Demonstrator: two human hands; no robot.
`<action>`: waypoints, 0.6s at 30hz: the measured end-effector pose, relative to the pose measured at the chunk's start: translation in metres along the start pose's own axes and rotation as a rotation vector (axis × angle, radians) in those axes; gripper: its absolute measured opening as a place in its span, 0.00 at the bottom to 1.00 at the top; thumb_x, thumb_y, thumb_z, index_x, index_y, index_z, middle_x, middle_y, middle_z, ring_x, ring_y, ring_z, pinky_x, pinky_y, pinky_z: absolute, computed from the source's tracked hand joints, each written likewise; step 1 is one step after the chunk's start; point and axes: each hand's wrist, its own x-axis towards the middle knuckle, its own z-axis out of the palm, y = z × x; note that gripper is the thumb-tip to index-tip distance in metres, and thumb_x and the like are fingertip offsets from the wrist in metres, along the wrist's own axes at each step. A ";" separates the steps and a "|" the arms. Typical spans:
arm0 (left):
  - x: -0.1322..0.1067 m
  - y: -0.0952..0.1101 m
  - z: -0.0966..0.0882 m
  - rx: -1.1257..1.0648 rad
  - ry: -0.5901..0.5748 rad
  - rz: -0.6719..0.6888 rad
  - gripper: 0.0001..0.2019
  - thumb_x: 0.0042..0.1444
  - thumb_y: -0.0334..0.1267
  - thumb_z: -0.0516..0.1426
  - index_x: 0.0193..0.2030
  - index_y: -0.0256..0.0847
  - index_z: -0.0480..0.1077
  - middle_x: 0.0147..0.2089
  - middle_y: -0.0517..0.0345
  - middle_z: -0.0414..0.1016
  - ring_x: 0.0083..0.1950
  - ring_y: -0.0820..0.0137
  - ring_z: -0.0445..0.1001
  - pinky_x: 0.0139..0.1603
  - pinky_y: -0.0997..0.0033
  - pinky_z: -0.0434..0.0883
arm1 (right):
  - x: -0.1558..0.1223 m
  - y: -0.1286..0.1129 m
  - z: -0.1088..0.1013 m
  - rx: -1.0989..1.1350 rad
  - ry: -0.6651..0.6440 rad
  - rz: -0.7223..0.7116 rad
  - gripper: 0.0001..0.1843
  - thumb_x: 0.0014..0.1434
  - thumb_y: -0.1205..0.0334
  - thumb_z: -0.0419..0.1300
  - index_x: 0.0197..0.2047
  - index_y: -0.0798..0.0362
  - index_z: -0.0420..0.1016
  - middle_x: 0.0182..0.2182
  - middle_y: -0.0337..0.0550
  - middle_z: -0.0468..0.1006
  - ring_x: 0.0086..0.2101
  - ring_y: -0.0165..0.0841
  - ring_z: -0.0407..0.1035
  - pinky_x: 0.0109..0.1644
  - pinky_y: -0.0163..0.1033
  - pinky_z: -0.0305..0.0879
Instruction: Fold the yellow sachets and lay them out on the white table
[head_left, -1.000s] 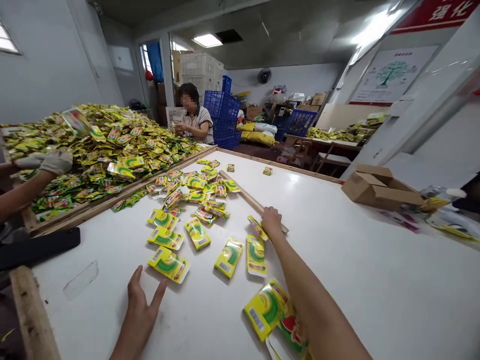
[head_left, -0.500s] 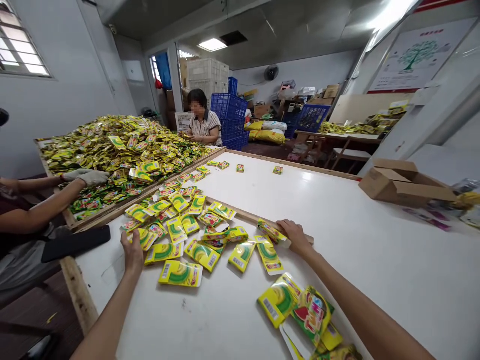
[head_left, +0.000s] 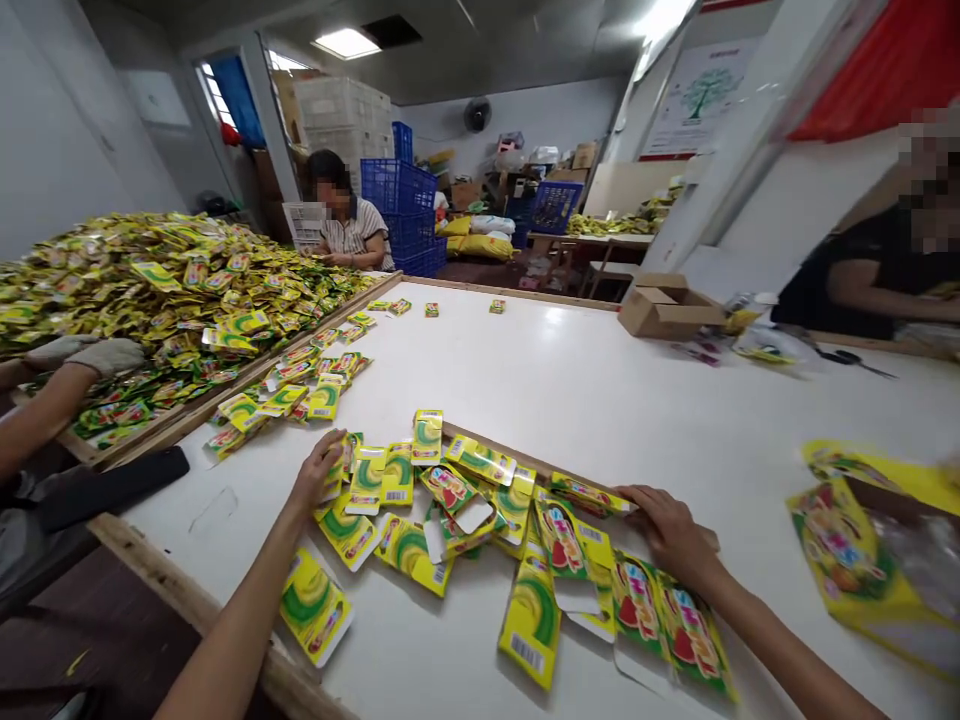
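Observation:
Several small yellow-green candy boxes (head_left: 414,550) lie in a loose spread on the white tabletop, some showing flaps. My left hand (head_left: 319,475) rests against the left edge of this spread, its fingers stretched along the boxes without gripping one. Along the far side of the boxes runs a thin wooden strip (head_left: 540,458). Over its right end, my right hand (head_left: 671,530) is closed, with the fingertips partly hidden. More boxes lie just below that hand, and one box (head_left: 311,605) sits apart beside my left forearm.
A large heap of packets (head_left: 172,290) fills a wooden-edged area at left, where a co-worker's gloved hands (head_left: 105,355) work. Other people sit at the back and right. A cardboard box (head_left: 667,305), scissors (head_left: 847,358) and an opened yellow bag (head_left: 840,550) are on the right.
The view has swung right. My left hand has moved right, bringing boxes with it into a tighter spread, while another group stays behind near the heap. My right hand stays at the strip.

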 end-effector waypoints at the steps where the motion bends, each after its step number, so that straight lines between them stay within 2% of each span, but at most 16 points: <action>1: -0.005 0.002 0.010 0.017 -0.069 0.027 0.22 0.54 0.53 0.57 0.51 0.43 0.74 0.64 0.51 0.65 0.65 0.56 0.63 0.66 0.53 0.58 | -0.017 0.004 -0.005 0.000 0.013 0.023 0.18 0.58 0.61 0.48 0.48 0.50 0.73 0.46 0.50 0.75 0.46 0.44 0.68 0.46 0.47 0.63; 3: -0.016 0.003 0.032 0.051 -0.179 0.095 0.21 0.56 0.52 0.55 0.51 0.42 0.73 0.67 0.50 0.59 0.68 0.57 0.57 0.69 0.53 0.52 | -0.048 0.009 -0.011 -0.006 0.034 0.071 0.19 0.59 0.59 0.48 0.49 0.51 0.72 0.46 0.50 0.75 0.45 0.44 0.68 0.45 0.47 0.63; 7: -0.039 0.005 0.071 0.143 -0.254 0.190 0.22 0.57 0.50 0.54 0.54 0.40 0.70 0.67 0.48 0.57 0.70 0.58 0.53 0.70 0.55 0.49 | -0.097 0.018 -0.019 -0.042 0.077 0.166 0.20 0.58 0.57 0.48 0.50 0.52 0.72 0.46 0.50 0.75 0.45 0.44 0.68 0.46 0.47 0.63; 10: -0.057 0.015 0.090 0.185 -0.317 0.223 0.22 0.59 0.49 0.54 0.56 0.42 0.68 0.67 0.47 0.57 0.70 0.57 0.51 0.70 0.54 0.49 | -0.119 0.025 -0.026 -0.114 0.088 0.227 0.21 0.57 0.57 0.48 0.50 0.52 0.73 0.46 0.50 0.75 0.45 0.44 0.68 0.45 0.47 0.63; 13: -0.072 0.029 0.087 0.288 -0.313 0.227 0.24 0.59 0.49 0.54 0.60 0.43 0.64 0.68 0.46 0.54 0.71 0.56 0.49 0.69 0.50 0.51 | -0.128 0.024 -0.039 -0.224 0.107 0.282 0.22 0.57 0.55 0.48 0.51 0.50 0.72 0.46 0.49 0.76 0.45 0.45 0.69 0.44 0.48 0.62; 16: -0.092 0.037 0.065 0.469 -0.217 0.239 0.28 0.56 0.50 0.57 0.62 0.43 0.61 0.68 0.44 0.53 0.71 0.52 0.48 0.68 0.47 0.51 | -0.139 0.009 -0.059 -0.289 0.222 0.335 0.24 0.59 0.56 0.45 0.54 0.52 0.70 0.46 0.51 0.75 0.47 0.46 0.69 0.45 0.48 0.61; 18: -0.113 0.038 0.049 0.557 -0.134 0.249 0.28 0.55 0.51 0.56 0.60 0.40 0.62 0.66 0.41 0.56 0.68 0.50 0.53 0.66 0.44 0.55 | -0.156 -0.006 -0.070 -0.292 0.302 0.399 0.25 0.61 0.54 0.43 0.54 0.54 0.69 0.46 0.53 0.75 0.47 0.47 0.68 0.45 0.49 0.62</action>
